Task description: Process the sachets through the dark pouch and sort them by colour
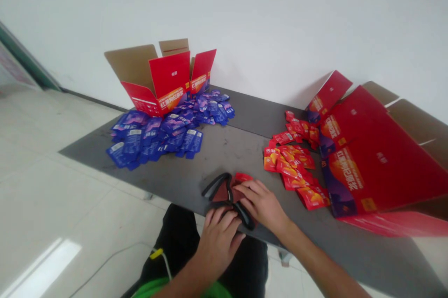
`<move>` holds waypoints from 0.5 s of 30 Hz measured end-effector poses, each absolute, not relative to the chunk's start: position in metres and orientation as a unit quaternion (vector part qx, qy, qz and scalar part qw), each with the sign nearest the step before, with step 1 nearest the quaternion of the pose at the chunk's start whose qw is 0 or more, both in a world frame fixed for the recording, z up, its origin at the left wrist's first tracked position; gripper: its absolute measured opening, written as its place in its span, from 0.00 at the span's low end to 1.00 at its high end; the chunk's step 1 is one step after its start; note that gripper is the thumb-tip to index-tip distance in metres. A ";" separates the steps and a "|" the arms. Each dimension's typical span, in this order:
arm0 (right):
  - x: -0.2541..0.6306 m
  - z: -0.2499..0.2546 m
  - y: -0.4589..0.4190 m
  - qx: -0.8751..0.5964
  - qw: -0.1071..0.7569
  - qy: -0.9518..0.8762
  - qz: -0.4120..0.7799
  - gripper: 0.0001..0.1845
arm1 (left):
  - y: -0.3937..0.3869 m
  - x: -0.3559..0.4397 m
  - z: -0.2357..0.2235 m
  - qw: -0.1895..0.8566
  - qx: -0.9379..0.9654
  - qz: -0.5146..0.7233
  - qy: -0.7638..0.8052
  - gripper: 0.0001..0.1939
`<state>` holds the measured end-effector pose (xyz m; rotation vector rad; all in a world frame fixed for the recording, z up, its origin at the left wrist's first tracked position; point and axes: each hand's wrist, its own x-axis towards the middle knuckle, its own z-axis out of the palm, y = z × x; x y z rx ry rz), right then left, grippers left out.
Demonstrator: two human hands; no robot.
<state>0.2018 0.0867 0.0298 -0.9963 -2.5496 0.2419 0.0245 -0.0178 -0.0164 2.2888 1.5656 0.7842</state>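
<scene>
At the table's near edge lies a small object with thick, glossy black curved edges and dark reddish-brown panels [221, 193]; its exact kind is unclear. My left hand [219, 242] has its bent fingers on the object's near edge, with the thumb pointing right. My right hand [262, 204] reaches in from the right, its curled fingers pressed on the object's right side. What lies beneath my fingertips is hidden. Just behind my right fingers, a red sachet [243, 176] shows in part.
Blue-purple sachets [154, 137] lie heaped at the left before open red cartons [170, 76]. Red-orange sachets [292, 167] are piled on the right, beside larger open red cartons [378, 158]. A white wall [259, 23] rises behind the grey table [231, 144]. A thin cable [119, 251] hangs lower left.
</scene>
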 end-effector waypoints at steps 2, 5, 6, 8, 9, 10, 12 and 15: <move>0.202 0.025 0.117 -0.375 0.210 -0.901 0.056 0.17 | -0.017 0.024 -0.014 0.120 0.794 0.275 0.529 0.17; 0.204 0.031 0.154 -0.400 0.221 -0.889 0.013 0.15 | -0.016 0.023 -0.012 0.114 0.794 0.279 0.528 0.18; 0.205 0.035 0.156 -0.406 0.229 -0.885 0.005 0.16 | -0.015 0.024 -0.012 0.117 0.792 0.280 0.529 0.18; 0.205 0.042 0.144 -0.412 0.244 -0.878 0.005 0.18 | -0.016 0.024 -0.013 0.128 0.790 0.282 0.529 0.19; 0.205 0.044 0.130 -0.409 0.246 -0.879 0.013 0.18 | -0.016 0.024 -0.014 0.133 0.789 0.283 0.529 0.19; 0.205 0.045 0.115 -0.402 0.243 -0.882 0.028 0.19 | -0.016 0.025 -0.015 0.137 0.787 0.283 0.531 0.18; 0.206 0.042 0.086 -0.378 0.204 -0.901 0.067 0.19 | -0.017 0.025 -0.016 0.141 0.782 0.279 0.539 0.14; 0.206 0.030 0.077 -0.367 0.197 -0.904 0.095 0.17 | -0.016 0.025 -0.016 0.141 0.783 0.278 0.539 0.14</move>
